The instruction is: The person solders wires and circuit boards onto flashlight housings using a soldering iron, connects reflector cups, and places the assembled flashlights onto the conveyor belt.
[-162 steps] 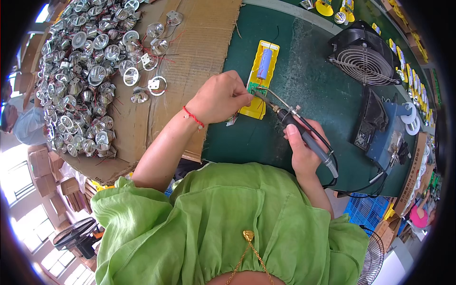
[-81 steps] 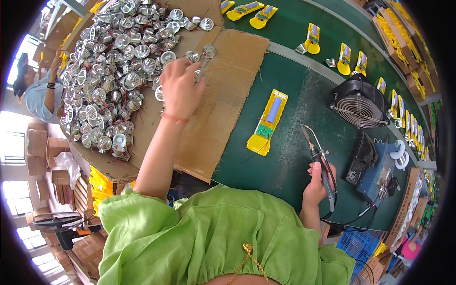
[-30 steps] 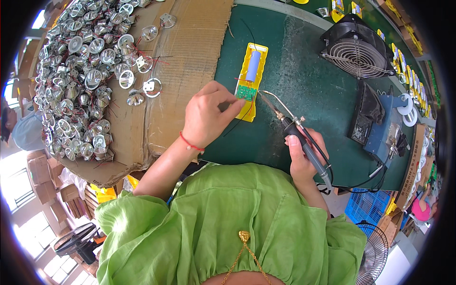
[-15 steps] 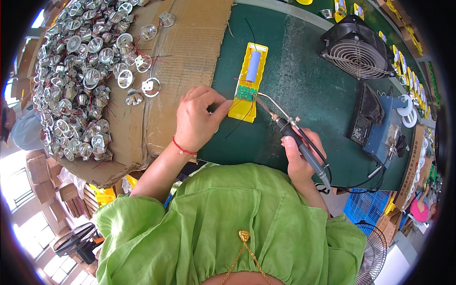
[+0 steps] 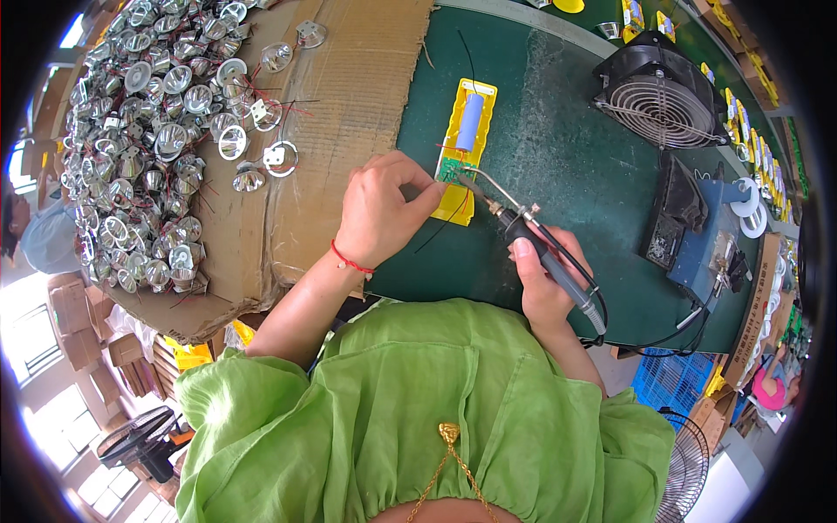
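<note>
Casing (image 5: 459, 210), yellow, lies mid-counter, slightly aslant. At far left, silvery reflectors (image 5: 166, 139) with red and black wires heap up on cardboard (image 5: 336, 96), a few lying loose beside the pile. Next comes the left hand (image 5: 381, 209), red bracelet at the wrist, thumb and forefinger pressed together just by the casing's left edge; whether they pinch a wire, I cannot tell. In the casing sit a blue battery (image 5: 469, 122) and, below it, a green board (image 5: 451, 168). The iron (image 5: 562, 276) points its tip at the board; contact is unclear. Its handle is gripped by the right hand (image 5: 542, 292). Rightward on the green counter (image 5: 549, 131) stand a black fan (image 5: 661, 100) and a blue box (image 5: 700, 240).
</note>
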Demonstrator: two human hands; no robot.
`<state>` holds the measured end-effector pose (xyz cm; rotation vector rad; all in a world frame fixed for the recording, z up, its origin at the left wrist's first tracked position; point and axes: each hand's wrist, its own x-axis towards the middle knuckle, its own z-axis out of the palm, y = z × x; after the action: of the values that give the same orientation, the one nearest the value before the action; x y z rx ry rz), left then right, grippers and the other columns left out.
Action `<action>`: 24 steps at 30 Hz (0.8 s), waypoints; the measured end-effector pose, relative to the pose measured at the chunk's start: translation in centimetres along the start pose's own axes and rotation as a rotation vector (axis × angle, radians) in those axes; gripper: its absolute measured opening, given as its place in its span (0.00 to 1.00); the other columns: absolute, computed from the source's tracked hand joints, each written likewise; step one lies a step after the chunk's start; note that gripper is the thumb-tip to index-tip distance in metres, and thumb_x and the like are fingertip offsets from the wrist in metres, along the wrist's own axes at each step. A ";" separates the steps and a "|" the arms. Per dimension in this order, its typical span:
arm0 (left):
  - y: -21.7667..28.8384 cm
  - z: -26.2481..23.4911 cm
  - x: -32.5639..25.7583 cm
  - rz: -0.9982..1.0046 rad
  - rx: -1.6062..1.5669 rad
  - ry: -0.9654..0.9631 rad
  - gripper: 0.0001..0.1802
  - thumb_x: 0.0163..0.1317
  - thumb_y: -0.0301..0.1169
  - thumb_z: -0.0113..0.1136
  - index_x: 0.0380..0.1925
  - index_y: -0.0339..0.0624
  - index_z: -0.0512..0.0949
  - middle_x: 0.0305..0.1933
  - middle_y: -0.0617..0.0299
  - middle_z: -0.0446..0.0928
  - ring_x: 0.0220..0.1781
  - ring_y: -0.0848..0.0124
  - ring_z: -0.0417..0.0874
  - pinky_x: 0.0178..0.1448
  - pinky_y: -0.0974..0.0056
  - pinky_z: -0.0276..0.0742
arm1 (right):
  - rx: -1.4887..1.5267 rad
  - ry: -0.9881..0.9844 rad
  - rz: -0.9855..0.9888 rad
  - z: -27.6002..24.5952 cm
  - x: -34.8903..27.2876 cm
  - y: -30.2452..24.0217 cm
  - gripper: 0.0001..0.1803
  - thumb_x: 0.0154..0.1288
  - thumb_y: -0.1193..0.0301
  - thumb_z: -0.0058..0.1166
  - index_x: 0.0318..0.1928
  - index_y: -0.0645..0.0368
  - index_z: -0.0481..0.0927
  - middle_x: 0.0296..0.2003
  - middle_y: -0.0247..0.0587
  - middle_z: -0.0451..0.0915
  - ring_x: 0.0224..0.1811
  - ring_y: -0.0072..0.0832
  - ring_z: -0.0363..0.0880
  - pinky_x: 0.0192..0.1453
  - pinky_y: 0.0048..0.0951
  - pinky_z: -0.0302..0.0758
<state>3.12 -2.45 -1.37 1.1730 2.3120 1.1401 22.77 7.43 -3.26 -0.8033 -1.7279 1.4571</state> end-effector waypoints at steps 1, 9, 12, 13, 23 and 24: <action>0.0 0.0 0.0 0.016 -0.005 0.012 0.09 0.51 0.30 0.67 0.19 0.38 0.80 0.26 0.58 0.79 0.25 0.64 0.79 0.32 0.61 0.74 | 0.009 0.009 -0.005 0.0 0.0 0.1 0.11 0.58 0.76 0.65 0.40 0.66 0.79 0.27 0.35 0.81 0.24 0.15 0.76 0.29 0.17 0.72; 0.1 -0.2 0.2 -0.103 -0.045 -0.048 0.09 0.51 0.32 0.66 0.21 0.37 0.82 0.27 0.56 0.79 0.27 0.62 0.80 0.33 0.60 0.75 | 0.025 -0.032 0.038 0.1 -0.3 0.1 0.11 0.59 0.76 0.64 0.40 0.67 0.79 0.28 0.38 0.82 0.27 0.17 0.78 0.31 0.17 0.74; 0.2 -0.3 0.3 -0.148 -0.061 -0.070 0.09 0.51 0.32 0.66 0.21 0.36 0.82 0.28 0.55 0.80 0.28 0.62 0.81 0.34 0.60 0.76 | 0.094 -0.006 0.061 0.0 -0.2 0.0 0.12 0.60 0.76 0.63 0.41 0.68 0.77 0.29 0.41 0.82 0.28 0.20 0.80 0.32 0.19 0.76; 0.3 -0.3 0.4 -0.164 -0.060 -0.078 0.09 0.51 0.32 0.66 0.21 0.36 0.82 0.28 0.55 0.80 0.28 0.62 0.81 0.34 0.60 0.76 | 0.132 0.017 0.084 -0.1 -0.3 -0.1 0.12 0.60 0.76 0.63 0.42 0.68 0.77 0.29 0.42 0.83 0.29 0.21 0.81 0.33 0.20 0.77; 0.2 -0.2 0.4 -0.187 -0.065 -0.088 0.09 0.51 0.32 0.65 0.21 0.36 0.82 0.28 0.55 0.80 0.29 0.62 0.81 0.35 0.60 0.76 | 0.176 0.029 0.129 -0.6 -0.6 0.3 0.14 0.61 0.76 0.62 0.45 0.69 0.76 0.30 0.46 0.83 0.30 0.23 0.82 0.35 0.21 0.78; 0.2 -0.2 0.3 -0.185 -0.066 -0.086 0.09 0.51 0.32 0.65 0.21 0.36 0.82 0.28 0.55 0.80 0.29 0.62 0.81 0.36 0.59 0.76 | 0.173 0.026 0.117 -0.7 -0.6 0.4 0.14 0.61 0.76 0.62 0.45 0.69 0.76 0.30 0.46 0.83 0.30 0.23 0.82 0.34 0.21 0.78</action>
<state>2.90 -2.21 -1.12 0.9429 2.2465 1.0696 23.72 7.40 -3.65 -0.8381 -1.5336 1.6421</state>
